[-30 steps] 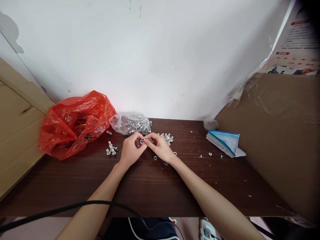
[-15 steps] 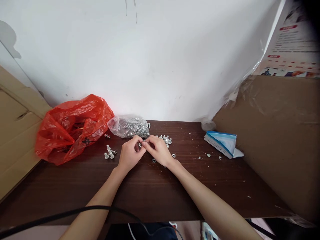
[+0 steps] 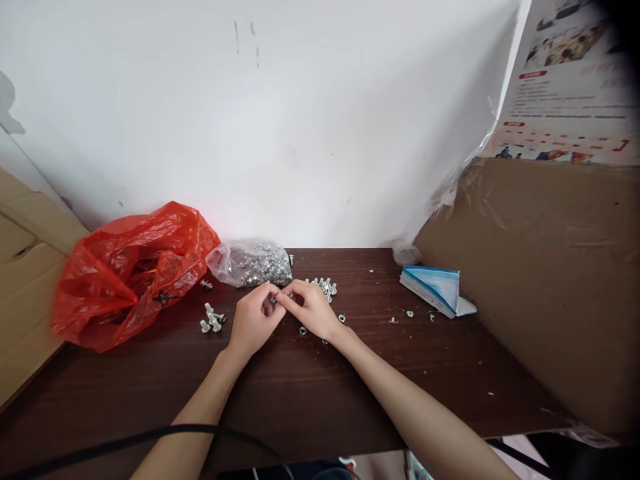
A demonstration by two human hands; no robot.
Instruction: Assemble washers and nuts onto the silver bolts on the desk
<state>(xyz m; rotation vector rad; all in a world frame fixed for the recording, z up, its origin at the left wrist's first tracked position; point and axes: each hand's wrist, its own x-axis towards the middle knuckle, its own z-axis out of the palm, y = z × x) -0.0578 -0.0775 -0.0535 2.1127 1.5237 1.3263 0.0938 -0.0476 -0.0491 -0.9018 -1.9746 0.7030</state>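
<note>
My left hand [image 3: 254,317] and my right hand [image 3: 309,309] meet fingertip to fingertip over the table, both pinched closed. Between them is a small silvery bolt [image 3: 273,300], mostly covered by the fingers. Just behind the right hand stands a cluster of metal bolts [image 3: 327,289]. Loose nuts lie near the right wrist, one nut [image 3: 303,331] below the palm and another nut [image 3: 342,318] beyond the wrist. Left of my left hand is a small group of white-looking bolts [image 3: 213,319]. A clear plastic bag [image 3: 265,263] full of small metal hardware rests behind both hands.
A crumpled red plastic bag [image 3: 135,273] occupies the back left of the dark wooden table [image 3: 300,393]. At right sit a blue-and-white packet [image 3: 431,290] and scattered scraps. Cardboard [image 3: 540,267] walls the right side; a black cable [image 3: 150,433] crosses the front.
The view has shifted slightly, so everything appears a little lower and further left. Both hands keep their pinch together, with only slight finger movement.
</note>
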